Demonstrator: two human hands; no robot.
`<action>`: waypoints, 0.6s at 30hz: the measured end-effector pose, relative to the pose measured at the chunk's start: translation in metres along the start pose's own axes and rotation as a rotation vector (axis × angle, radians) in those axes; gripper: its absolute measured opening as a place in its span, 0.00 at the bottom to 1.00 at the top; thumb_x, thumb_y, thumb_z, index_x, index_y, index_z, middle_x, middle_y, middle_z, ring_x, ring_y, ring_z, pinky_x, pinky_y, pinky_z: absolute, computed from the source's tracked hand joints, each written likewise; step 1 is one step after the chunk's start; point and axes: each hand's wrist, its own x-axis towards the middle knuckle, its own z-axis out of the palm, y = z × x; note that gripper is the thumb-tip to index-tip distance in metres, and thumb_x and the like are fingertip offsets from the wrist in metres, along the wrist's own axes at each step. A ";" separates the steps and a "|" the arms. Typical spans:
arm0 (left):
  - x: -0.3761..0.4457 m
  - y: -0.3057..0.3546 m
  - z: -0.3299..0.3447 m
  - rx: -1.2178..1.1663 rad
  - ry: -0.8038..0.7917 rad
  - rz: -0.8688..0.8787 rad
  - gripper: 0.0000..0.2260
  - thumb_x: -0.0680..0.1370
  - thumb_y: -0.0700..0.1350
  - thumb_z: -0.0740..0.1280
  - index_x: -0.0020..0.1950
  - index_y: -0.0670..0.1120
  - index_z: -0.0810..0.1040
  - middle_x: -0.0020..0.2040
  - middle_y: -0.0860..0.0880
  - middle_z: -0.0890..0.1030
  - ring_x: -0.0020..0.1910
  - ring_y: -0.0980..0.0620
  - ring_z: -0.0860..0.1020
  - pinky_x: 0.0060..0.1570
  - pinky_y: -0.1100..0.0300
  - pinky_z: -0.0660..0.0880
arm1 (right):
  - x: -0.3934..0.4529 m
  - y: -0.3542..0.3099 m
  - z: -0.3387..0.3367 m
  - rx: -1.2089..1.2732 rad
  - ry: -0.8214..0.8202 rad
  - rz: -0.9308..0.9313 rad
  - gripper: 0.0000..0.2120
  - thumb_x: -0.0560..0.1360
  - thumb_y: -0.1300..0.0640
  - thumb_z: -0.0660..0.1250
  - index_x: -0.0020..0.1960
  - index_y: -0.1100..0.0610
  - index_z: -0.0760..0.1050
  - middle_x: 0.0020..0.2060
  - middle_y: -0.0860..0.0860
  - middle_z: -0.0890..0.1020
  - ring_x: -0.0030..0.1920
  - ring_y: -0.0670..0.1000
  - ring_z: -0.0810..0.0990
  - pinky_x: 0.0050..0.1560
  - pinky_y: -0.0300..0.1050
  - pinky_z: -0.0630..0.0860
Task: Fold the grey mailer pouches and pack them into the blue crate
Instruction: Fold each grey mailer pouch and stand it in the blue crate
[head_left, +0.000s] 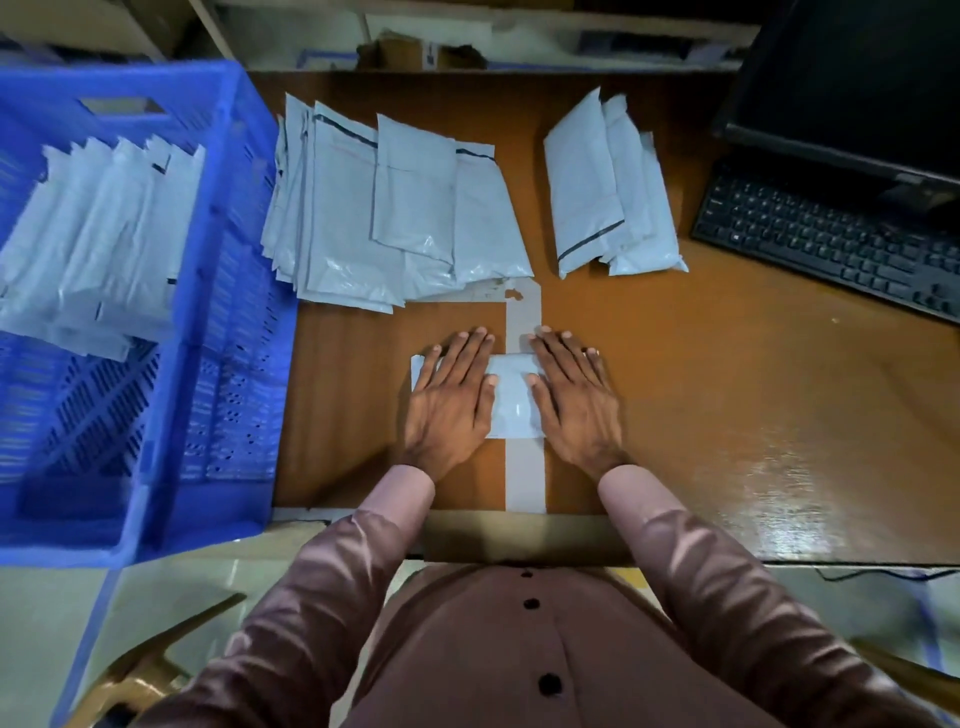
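Note:
A folded grey mailer pouch (511, 400) lies flat on the brown table (675, 395) in front of me. My left hand (449, 400) presses on its left part with straight fingers. My right hand (569, 397) presses flat on its right part. Behind the hands, a spread pile of unfolded grey pouches (384, 208) lies at the table's back left. A smaller stack of folded pouches (608, 192) sits at the back right. The blue crate (228, 291) stands at the left, with several folded pouches (98, 244) leaning in a row inside it.
A black keyboard (831, 239) and a dark monitor (852, 73) occupy the table's right back corner. A grey tape strip (523, 467) runs down the tabletop toward me. A wooden chair part (156, 670) shows at bottom left. Shelving with a cardboard box (410, 52) lies behind.

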 end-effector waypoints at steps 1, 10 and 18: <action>0.000 0.000 -0.001 -0.013 0.002 -0.005 0.25 0.88 0.53 0.46 0.84 0.48 0.60 0.83 0.50 0.61 0.83 0.52 0.54 0.82 0.47 0.49 | 0.001 0.003 -0.001 0.063 -0.005 0.009 0.26 0.87 0.44 0.47 0.82 0.50 0.60 0.81 0.47 0.62 0.83 0.50 0.55 0.81 0.59 0.53; 0.007 0.019 0.011 0.046 -0.011 0.010 0.26 0.88 0.56 0.44 0.85 0.49 0.54 0.84 0.51 0.56 0.84 0.51 0.50 0.81 0.43 0.47 | -0.010 0.024 0.002 -0.010 0.032 0.007 0.25 0.87 0.47 0.47 0.83 0.51 0.59 0.82 0.48 0.61 0.83 0.49 0.52 0.82 0.56 0.52; 0.010 0.020 0.014 0.067 0.007 0.005 0.26 0.87 0.54 0.46 0.85 0.47 0.50 0.85 0.51 0.52 0.84 0.53 0.47 0.81 0.43 0.48 | -0.006 0.023 0.000 -0.020 0.012 0.012 0.26 0.87 0.47 0.48 0.84 0.49 0.56 0.83 0.47 0.57 0.83 0.49 0.49 0.82 0.56 0.49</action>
